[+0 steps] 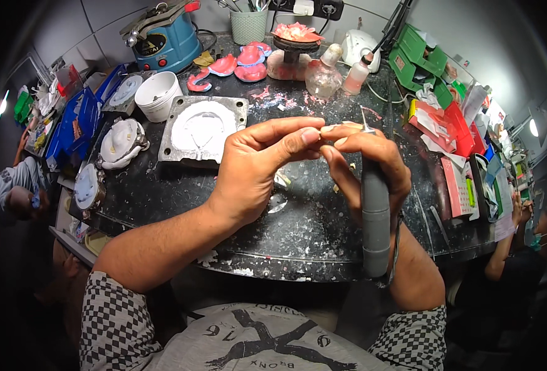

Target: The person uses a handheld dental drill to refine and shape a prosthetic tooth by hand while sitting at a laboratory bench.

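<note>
From where I stand, the black bench spreads under and all around the person's fingers. A blue machine sits far beyond them on the left, and green bins sit beyond them to the right. The left hand has its thumb and index fingertips pressed together, meeting those of the right hand. The right fingers also wrap a grey handpiece, which stands nearly upright in their grip, its thin metal tip poking up above the knuckles. Left of the left fingers lies a metal mould filled with white plaster, and a white tub stands past it, farther from the fingers. A glass bottle is straight beyond the fingertips; pink-and-blue pieces lie beyond the left fingers, slightly leftward. Smallest of all, what looks like a pale piece is pinched between the fingertips of both hands, too tiny for me to make out its shape.
</note>
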Demonstrator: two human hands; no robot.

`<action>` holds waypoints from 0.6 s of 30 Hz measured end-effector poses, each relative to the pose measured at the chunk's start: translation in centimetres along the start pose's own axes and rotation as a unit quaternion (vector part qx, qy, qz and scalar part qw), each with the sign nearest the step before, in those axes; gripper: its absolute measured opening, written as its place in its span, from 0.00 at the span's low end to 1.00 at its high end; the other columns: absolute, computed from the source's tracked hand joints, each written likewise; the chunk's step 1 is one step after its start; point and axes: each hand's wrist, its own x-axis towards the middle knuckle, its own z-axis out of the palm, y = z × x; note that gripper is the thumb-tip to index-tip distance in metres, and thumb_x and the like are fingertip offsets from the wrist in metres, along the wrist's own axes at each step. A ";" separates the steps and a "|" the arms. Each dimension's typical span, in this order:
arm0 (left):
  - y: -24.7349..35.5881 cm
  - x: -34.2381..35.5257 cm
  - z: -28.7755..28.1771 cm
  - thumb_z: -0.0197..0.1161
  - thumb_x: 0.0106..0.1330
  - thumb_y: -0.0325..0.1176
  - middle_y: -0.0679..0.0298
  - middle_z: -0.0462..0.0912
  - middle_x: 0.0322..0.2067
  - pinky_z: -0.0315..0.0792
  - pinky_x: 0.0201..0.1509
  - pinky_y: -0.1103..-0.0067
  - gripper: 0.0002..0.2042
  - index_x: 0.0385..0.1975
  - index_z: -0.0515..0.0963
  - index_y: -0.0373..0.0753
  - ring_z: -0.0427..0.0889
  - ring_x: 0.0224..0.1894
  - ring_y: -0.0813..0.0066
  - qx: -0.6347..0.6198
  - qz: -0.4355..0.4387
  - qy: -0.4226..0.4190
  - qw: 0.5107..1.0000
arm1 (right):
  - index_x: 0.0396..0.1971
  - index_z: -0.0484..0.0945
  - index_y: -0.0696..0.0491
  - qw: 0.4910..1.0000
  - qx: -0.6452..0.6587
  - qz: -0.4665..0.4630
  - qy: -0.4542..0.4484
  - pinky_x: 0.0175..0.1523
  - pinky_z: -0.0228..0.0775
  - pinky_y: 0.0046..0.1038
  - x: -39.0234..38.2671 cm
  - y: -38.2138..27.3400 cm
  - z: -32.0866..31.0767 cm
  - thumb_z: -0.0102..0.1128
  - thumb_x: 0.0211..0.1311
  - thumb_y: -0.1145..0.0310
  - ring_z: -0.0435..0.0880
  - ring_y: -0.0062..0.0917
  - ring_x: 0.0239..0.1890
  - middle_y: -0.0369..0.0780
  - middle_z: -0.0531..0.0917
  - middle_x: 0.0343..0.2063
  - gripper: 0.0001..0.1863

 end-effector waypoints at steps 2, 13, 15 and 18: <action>0.3 0.2 0.3 0.61 0.66 0.28 0.54 0.83 0.42 0.79 0.50 0.77 0.15 0.50 0.75 0.29 0.84 0.42 0.70 -0.042 -0.035 0.008 0.998 | 0.37 0.78 0.56 1.000 0.010 -0.001 0.016 0.48 0.73 0.30 0.1 -0.5 -0.6 0.67 0.45 0.83 0.83 0.30 0.38 0.39 0.84 0.35 0.16; 0.3 -0.3 -0.4 0.60 0.67 0.29 0.51 0.82 0.43 0.80 0.50 0.77 0.10 0.46 0.77 0.33 0.84 0.45 0.66 -0.181 -0.133 0.010 0.974 | 0.48 0.66 0.57 0.993 0.072 0.087 0.021 0.60 0.67 0.38 -0.6 -1.3 -0.8 0.59 0.53 0.81 0.76 0.19 0.33 0.41 0.79 0.33 0.21; 0.0 -0.2 -0.2 0.59 0.67 0.28 0.50 0.82 0.43 0.81 0.50 0.77 0.10 0.45 0.76 0.33 0.84 0.45 0.65 -0.209 -0.119 -0.004 0.971 | 0.44 0.67 0.57 0.991 0.109 0.073 -0.018 0.61 0.67 0.43 -0.5 -1.2 -0.9 0.60 0.53 0.82 0.80 0.27 0.39 0.43 0.80 0.33 0.19; 0.2 -0.3 -0.4 0.59 0.67 0.27 0.49 0.81 0.43 0.81 0.50 0.78 0.09 0.45 0.77 0.33 0.83 0.45 0.66 -0.211 -0.125 -0.010 0.969 | 0.41 0.67 0.57 0.983 0.154 0.093 -0.019 0.60 0.69 0.46 -1.1 -1.2 -0.3 0.60 0.53 0.83 0.81 0.41 0.49 0.46 0.81 0.32 0.17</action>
